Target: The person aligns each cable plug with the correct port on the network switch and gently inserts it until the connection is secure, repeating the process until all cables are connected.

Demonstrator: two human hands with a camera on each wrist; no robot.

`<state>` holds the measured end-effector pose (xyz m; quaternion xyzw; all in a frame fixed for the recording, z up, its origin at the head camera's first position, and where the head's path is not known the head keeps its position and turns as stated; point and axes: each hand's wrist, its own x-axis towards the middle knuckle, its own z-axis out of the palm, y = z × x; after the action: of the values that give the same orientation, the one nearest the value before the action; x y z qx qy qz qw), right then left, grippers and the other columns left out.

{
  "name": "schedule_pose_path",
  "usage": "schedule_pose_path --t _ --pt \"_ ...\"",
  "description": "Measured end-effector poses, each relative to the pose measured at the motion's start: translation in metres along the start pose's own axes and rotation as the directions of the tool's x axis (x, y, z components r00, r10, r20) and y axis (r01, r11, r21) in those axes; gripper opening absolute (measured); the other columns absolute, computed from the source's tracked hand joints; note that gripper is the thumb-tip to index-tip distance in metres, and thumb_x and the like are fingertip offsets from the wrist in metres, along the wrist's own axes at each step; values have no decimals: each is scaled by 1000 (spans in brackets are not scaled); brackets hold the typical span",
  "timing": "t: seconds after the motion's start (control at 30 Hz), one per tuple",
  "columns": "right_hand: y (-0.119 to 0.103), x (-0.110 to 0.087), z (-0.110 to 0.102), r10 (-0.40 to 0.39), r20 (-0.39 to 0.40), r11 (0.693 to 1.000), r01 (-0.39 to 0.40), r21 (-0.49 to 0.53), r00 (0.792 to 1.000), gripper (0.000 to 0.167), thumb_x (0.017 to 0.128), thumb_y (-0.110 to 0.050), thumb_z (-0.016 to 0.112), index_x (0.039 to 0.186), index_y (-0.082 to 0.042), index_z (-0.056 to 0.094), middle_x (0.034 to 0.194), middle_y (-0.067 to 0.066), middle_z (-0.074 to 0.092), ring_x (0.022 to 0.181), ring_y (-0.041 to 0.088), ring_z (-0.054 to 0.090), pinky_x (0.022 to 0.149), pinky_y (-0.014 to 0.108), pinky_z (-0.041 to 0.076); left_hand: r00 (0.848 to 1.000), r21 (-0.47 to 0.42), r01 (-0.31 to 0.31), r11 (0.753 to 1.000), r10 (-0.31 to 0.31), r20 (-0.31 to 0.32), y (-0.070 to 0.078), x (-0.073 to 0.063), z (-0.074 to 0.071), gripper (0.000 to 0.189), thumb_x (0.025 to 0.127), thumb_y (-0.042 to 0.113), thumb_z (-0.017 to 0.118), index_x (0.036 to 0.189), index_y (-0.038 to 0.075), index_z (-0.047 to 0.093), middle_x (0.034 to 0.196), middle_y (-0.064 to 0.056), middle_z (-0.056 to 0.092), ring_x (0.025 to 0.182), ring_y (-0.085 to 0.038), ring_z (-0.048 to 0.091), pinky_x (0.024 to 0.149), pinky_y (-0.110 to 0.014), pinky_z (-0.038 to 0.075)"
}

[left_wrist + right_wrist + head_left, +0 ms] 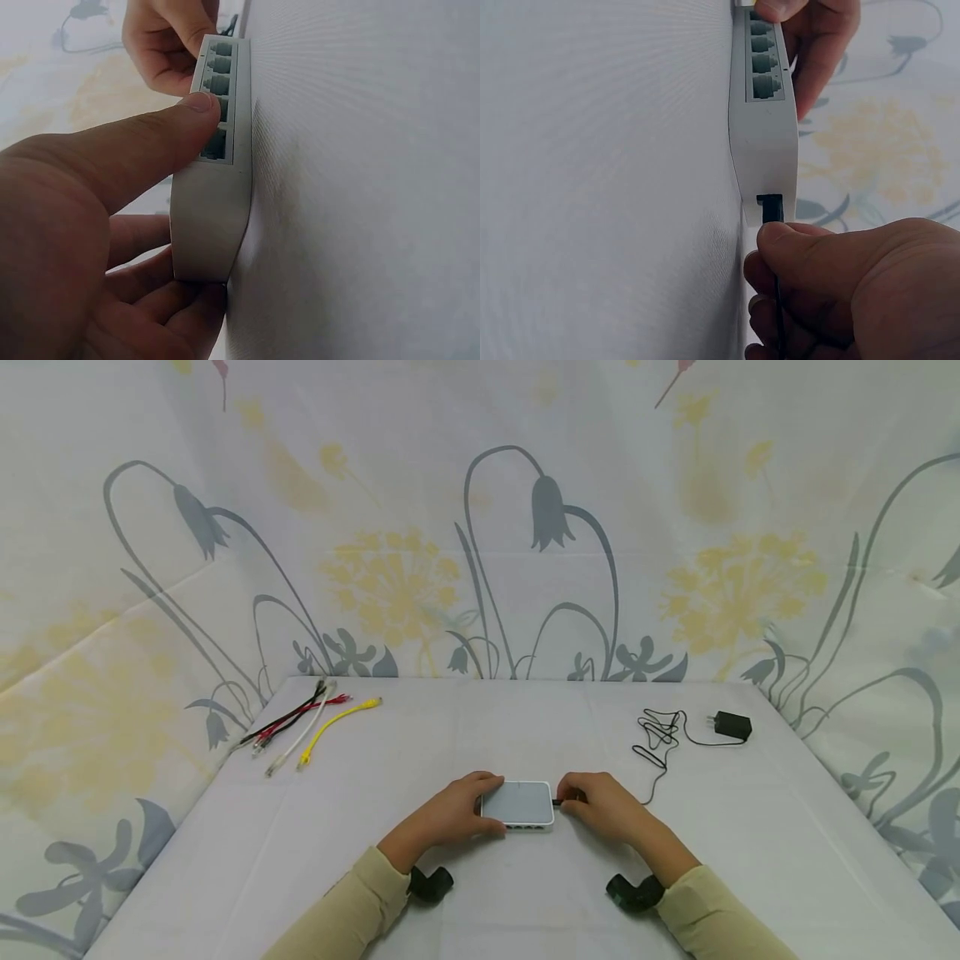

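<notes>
A small white network switch (527, 803) with a grey top lies on the table between both hands. Its row of Ethernet ports (766, 64) faces the person. My left hand (457, 810) grips the switch from its left, the thumb over the port side and the fingers around the back. My right hand (603, 806) pinches the black power plug (772, 209) between thumb and fingers. That plug's tip sits at the socket in the right end of the switch. A thin black cord (779, 307) runs down from the plug through the right hand.
The cord leads to a black power adapter (732, 726) at the back right, with loose loops beside it. At the back left lie a yellow cable (337, 724), a white cable (300, 740) and several black and red ones. A floral cloth (480, 568) hangs behind the table.
</notes>
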<state>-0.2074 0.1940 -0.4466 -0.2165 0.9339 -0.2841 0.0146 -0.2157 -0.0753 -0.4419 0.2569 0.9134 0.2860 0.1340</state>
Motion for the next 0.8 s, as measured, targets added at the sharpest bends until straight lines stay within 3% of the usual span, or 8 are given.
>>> schedule_pose_path --t 0.43,0.8 --pt "3 2 -2 -27 11 999 27 -17 1000 6 90 -17 67 93 -12 66 85 -9 64 77 7 53 70 26 46 1000 16 -13 1000 12 7 3 2 -1 76 84 40 74 147 10 42 148 -7 43 131 -22 47 107 -41 41" --pt "4 4 -1 5 27 1000 -5 16 1000 7 91 -18 66 92 -11 67 87 -7 65 80 9 54 73 29 46 1000 26 -9 1000 9 12 6 2 -2 75 85 38 74 146 9 43 148 -9 43 133 -24 46 107 -42 41"
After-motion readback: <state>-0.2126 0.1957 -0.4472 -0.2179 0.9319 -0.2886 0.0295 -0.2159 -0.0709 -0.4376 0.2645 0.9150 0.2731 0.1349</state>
